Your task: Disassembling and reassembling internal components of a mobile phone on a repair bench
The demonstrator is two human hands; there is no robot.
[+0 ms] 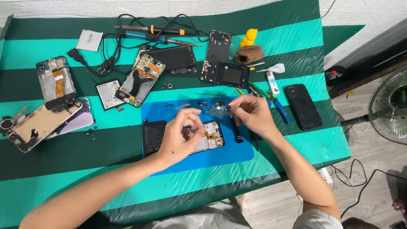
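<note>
**Pinching parts over the blue mat**

Right hand (253,113) grips a small dark circuit board (219,108) at its left fingertips, lifted just above the mat. Left hand (181,135) is closed in a pinch on the opened phone chassis (203,139), long axis left-right, directly below-left of the board; left hand nearer. Both sit on a blue rubber mat (220,159) over a green-striped tablecloth (51,157). Black battery (152,136) touches chassis; floor fan (388,106) at right.

left hand (180,133): fingers curled, thumb and forefinger pinched | right hand (252,113): fingertips pinched together | both forearms extended forward, bare
</note>
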